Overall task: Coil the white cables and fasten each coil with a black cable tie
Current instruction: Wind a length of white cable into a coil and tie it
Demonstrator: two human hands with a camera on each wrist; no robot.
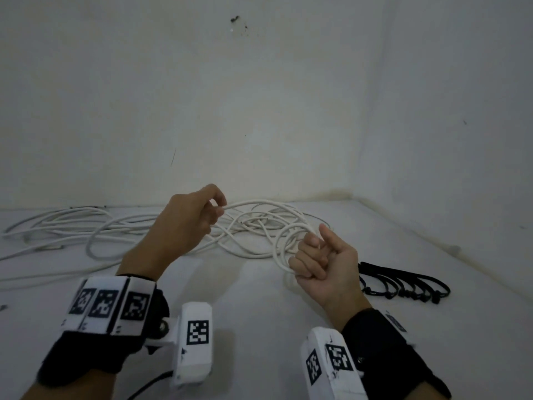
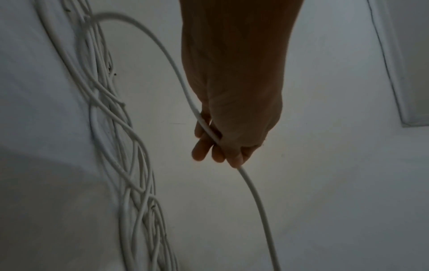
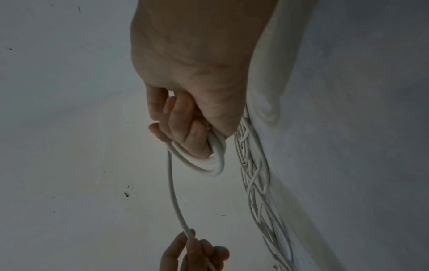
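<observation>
The right hand (image 1: pixel 323 262) has its fingers (image 3: pixel 183 128) curled round a small coil (image 3: pixel 210 161) of white cable, and the left hand (image 1: pixel 184 223) pinches the same cable's free run (image 1: pixel 259 202) between thumb and fingertips. Behind both hands, the loose white cables (image 1: pixel 115 226) lie tangled on the white surface (image 1: pixel 259 313) by the wall. A row of black cable ties (image 1: pixel 403 284) lies just right of the right hand.
</observation>
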